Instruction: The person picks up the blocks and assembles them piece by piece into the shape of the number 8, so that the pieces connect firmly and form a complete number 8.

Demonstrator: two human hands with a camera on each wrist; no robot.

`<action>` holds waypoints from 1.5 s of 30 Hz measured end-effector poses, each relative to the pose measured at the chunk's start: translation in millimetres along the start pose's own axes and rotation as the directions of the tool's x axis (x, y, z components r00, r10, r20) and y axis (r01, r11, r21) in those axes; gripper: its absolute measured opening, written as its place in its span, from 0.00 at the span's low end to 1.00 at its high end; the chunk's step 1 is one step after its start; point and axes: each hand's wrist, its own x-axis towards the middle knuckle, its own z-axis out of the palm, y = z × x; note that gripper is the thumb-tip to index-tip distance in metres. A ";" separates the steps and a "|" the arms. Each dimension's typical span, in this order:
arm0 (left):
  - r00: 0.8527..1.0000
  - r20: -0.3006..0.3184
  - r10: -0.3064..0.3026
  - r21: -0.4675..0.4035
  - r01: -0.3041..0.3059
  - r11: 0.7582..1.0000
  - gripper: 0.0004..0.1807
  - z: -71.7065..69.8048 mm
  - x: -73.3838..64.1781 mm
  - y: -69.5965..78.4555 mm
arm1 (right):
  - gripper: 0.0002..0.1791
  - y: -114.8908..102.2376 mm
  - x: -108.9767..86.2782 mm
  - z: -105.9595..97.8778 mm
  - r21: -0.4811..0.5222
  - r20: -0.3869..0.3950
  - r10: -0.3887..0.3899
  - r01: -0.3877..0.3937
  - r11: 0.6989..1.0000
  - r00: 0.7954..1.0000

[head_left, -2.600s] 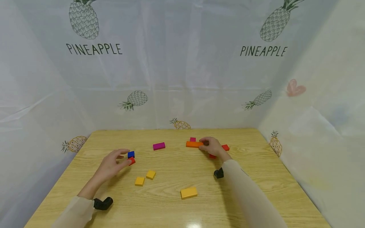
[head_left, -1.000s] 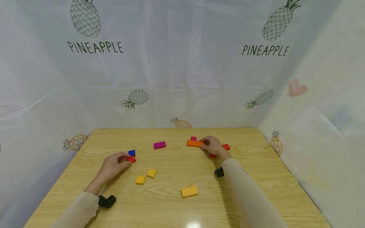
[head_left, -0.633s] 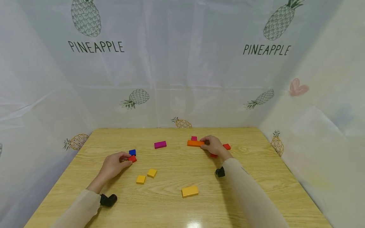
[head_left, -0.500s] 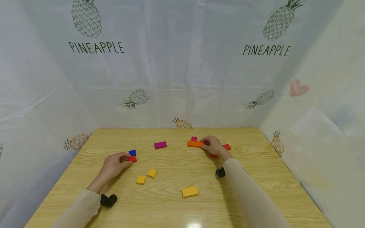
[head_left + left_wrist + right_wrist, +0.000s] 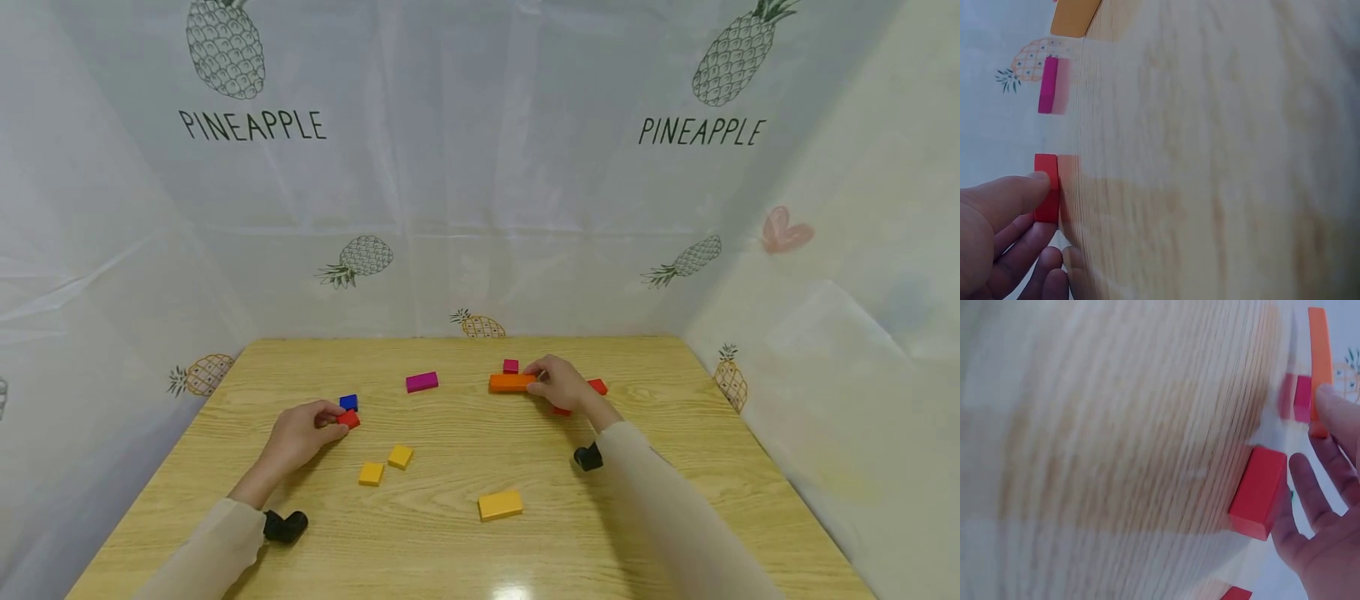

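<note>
With thumb and fingers, my left hand (image 5: 296, 437) pinches a small red block (image 5: 348, 420) that rests on the table. Just behind it lies a blue block (image 5: 348, 402). My right hand (image 5: 562, 383) pinches the right end of a long orange block (image 5: 508, 383); in the right wrist view this orange block (image 5: 1320, 350) appears slightly off the table. A small crimson block (image 5: 511, 366) sits behind it. Beneath the right hand is a red block (image 5: 1259, 490), mostly hidden in the head view. Another red block (image 5: 597, 387) lies right of that hand.
A purple block (image 5: 422, 382) lies at the back of the wooden table (image 5: 442, 550). Two yellow square blocks, one (image 5: 401, 457) beside the other (image 5: 371, 474), lie left of centre. A larger yellow block (image 5: 500, 505) is nearer the front. White printed sheets (image 5: 480, 183) surround the table.
My left thumb and fingers have closed on the red block, now pressed nearer the blue one. The right hand has just shifted the orange block slightly left and toward me, away from the crimson block.
</note>
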 end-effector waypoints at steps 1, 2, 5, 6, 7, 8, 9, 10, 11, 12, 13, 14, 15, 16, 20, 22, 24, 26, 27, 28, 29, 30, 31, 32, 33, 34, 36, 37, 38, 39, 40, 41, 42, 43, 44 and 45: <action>1.000 0.001 0.002 -0.001 -0.002 1.000 0.18 -0.3 -0.5 0.0 | 0.14 -1.3 -1.2 0.4 -0.003 -0.003 -0.005 0.005 1.000 1.000; 1.000 0.003 0.005 -0.002 -0.005 1.000 0.18 -0.6 -0.8 -0.1 | 0.14 -3.1 -2.8 0.9 -0.007 -0.008 -0.008 0.008 1.000 1.000; 1.000 0.004 0.008 -0.006 -0.008 1.000 0.18 -1.1 -1.6 -0.6 | 0.14 -9.3 -8.8 4.0 -0.020 -0.026 -0.024 0.024 1.000 0.999; 1.000 0.004 0.009 -0.007 -0.009 1.000 0.18 -1.1 -1.6 -0.8 | 0.14 -11.5 -11.1 5.3 -0.017 -0.032 -0.032 0.032 0.999 0.999; 1.000 0.004 0.010 -0.005 -0.010 1.000 0.18 -1.0 -1.6 -0.9 | 0.14 -14.0 -13.7 6.7 -0.014 -0.036 -0.036 0.036 0.999 0.999; 1.000 0.004 0.015 -0.004 -0.015 1.000 0.18 -1.0 -1.5 -1.4 | 0.14 -16.7 -16.4 7.8 -0.010 -0.039 -0.039 0.038 0.999 0.998; 1.000 0.003 0.015 -0.004 -0.015 1.000 0.18 -0.7 -1.2 -1.5 | 0.14 -19.2 -19.1 9.0 0.001 -0.038 -0.039 0.039 0.999 0.998; 1.000 0.002 0.017 -0.004 -0.017 1.000 0.18 -0.3 -0.8 -1.9 | 0.14 -21.2 -21.4 10.6 0.006 -0.040 -0.044 0.044 0.999 0.998; 1.000 0.001 0.016 -0.005 -0.016 1.000 0.19 -0.1 -0.5 -2.0 | 0.14 -23.1 -23.8 12.1 0.015 -0.039 -0.050 0.051 0.999 0.998; 1.000 0.001 0.019 -0.004 -0.019 1.000 0.19 0.2 -0.1 -2.5 | 0.14 -25.1 -26.1 13.3 0.022 -0.039 -0.050 0.051 0.998 0.998; 1.000 0.000 0.021 -0.004 -0.021 1.000 0.19 0.4 0.3 -2.7 | 0.14 -26.8 -28.1 14.6 0.025 -0.037 -0.054 0.055 0.998 0.998; 1.000 0.000 0.024 -0.005 -0.024 1.000 0.19 0.6 0.5 -3.0 | 0.13 -28.3 -29.9 15.9 0.028 -0.036 -0.063 0.064 0.998 0.997; 1.000 -0.001 0.020 -0.007 -0.020 1.000 0.19 1.0 0.8 -3.0 | 0.13 -29.7 -31.4 17.5 0.028 -0.035 -0.073 0.074 0.997 0.997; 1.000 -0.001 0.021 -0.008 -0.021 1.000 0.19 0.9 0.8 -3.4 | 0.13 -31.1 -32.7 18.9 0.026 -0.037 -0.085 0.086 0.996 0.996; 1.000 0.000 0.018 -0.012 -0.018 1.000 0.18 0.5 -0.5 -4.6 | 0.12 -36.2 -37.0 24.8 0.008 -0.033 -0.126 0.127 0.992 0.991; 1.000 0.003 0.013 -0.017 -0.013 1.000 0.18 -0.2 -2.2 -4.8 | 0.13 -39.5 -39.3 28.0 0.008 -0.028 -0.137 0.138 0.990 0.990; 1.000 0.007 0.008 -0.025 -0.008 1.000 0.18 -0.2 -3.4 -5.3 | 0.13 -42.7 -41.8 31.1 0.005 -0.027 -0.144 0.144 0.990 0.989; 1.000 0.008 0.005 -0.029 -0.005 1.000 0.18 0.1 -3.6 -5.5 | 0.12 -45.8 -44.3 33.7 0.008 -0.027 -0.147 0.147 0.989 0.989; 1.000 0.008 0.006 -0.027 -0.006 1.000 0.18 0.3 -3.5 -5.5 | 0.12 -47.3 -45.6 35.0 0.008 -0.029 -0.146 0.147 0.989 0.989; 1.000 0.007 0.007 -0.028 -0.007 1.000 0.18 0.3 -3.3 -5.3 | 0.12 -48.3 -46.7 36.2 0.009 -0.031 -0.144 0.144 0.990 0.989; 1.000 0.006 0.007 -0.026 -0.007 1.000 0.18 0.4 -2.9 -5.4 | 0.12 -49.0 -47.8 37.4 0.009 -0.033 -0.143 0.143 0.990 0.989; 1.000 0.006 0.007 -0.024 -0.007 1.000 0.18 0.3 -2.7 -5.3 | 0.12 -49.6 -48.7 38.6 0.011 -0.033 -0.144 0.145 0.989 0.989; 1.000 0.005 0.008 -0.022 -0.008 1.000 0.18 0.0 -2.5 -5.3 | 0.11 -50.1 -49.4 40.0 0.010 -0.033 -0.144 0.144 0.990 0.989; 1.000 0.006 0.007 -0.022 -0.007 1.000 0.18 -0.3 -2.6 -5.0 | 0.11 -50.5 -50.0 41.5 0.010 -0.033 -0.142 0.143 0.990 0.989; 1.000 0.007 0.005 -0.024 -0.005 1.000 0.19 -0.5 -2.7 -4.9 | 0.11 -51.0 -50.7 42.8 0.009 -0.034 -0.141 0.141 0.990 0.990; 1.000 0.008 0.004 -0.025 -0.004 1.000 0.19 -0.7 -2.8 -4.9 | 0.11 -51.4 -51.2 44.0 0.010 -0.034 -0.138 0.138 0.990 0.990; 1.000 0.009 0.003 -0.025 -0.003 1.000 0.19 -0.8 -3.0 -5.2 | 0.12 -52.4 -51.9 46.1 0.005 -0.036 -0.138 0.138 0.990 0.990; 1.000 0.008 0.003 -0.026 -0.003 1.000 0.19 -0.9 -3.0 -5.5 | 0.12 -52.7 -52.1 47.0 0.001 -0.038 -0.137 0.137 0.991 0.990; 1.000 0.009 0.003 -0.028 -0.002 1.000 0.19 -1.0 -3.1 -5.6 | 0.12 -53.1 -52.2 47.7 -0.002 -0.039 -0.137 0.137 0.991 0.990; 1.000 0.009 0.003 -0.028 -0.002 1.000 0.19 -1.0 -3.1 -5.9 | 0.12 -53.4 -52.3 48.3 -0.005 -0.040 -0.138 0.138 0.990 0.990; 1.000 0.009 0.002 -0.029 -0.002 1.000 0.19 -0.9 -3.1 -6.2 | 0.12 -53.8 -52.3 48.7 -0.008 -0.042 -0.137 0.137 0.991 0.990; 1.000 0.010 0.001 -0.031 -0.001 1.000 0.19 -0.9 -3.0 -6.3 | 0.12 -53.9 -52.3 49.2 -0.012 -0.044 -0.136 0.136 0.991 0.990; 1.000 0.011 0.001 -0.031 -0.001 1.000 0.19 -0.7 -2.8 -6.6 | 0.12 -54.0 -52.4 49.5 -0.017 -0.045 -0.136 0.135 0.991 0.990; 1.000 0.011 0.002 -0.031 -0.002 1.000 0.19 -0.5 -2.6 -6.7 | 0.12 -53.9 -52.5 49.8 -0.022 -0.046 -0.135 0.134 0.991 0.990; 1.000 0.012 0.003 -0.033 -0.002 0.999 0.19 -0.3 -2.3 -6.7 | 0.12 -53.7 -52.6 50.1 -0.027 -0.046 -0.135 0.134 0.991 0.990; 1.000 0.011 0.004 -0.033 -0.004 0.999 0.19 -0.1 -1.9 -6.6 | 0.12 -53.3 -52.7 50.4 -0.031 -0.047 -0.136 0.135 0.990 0.990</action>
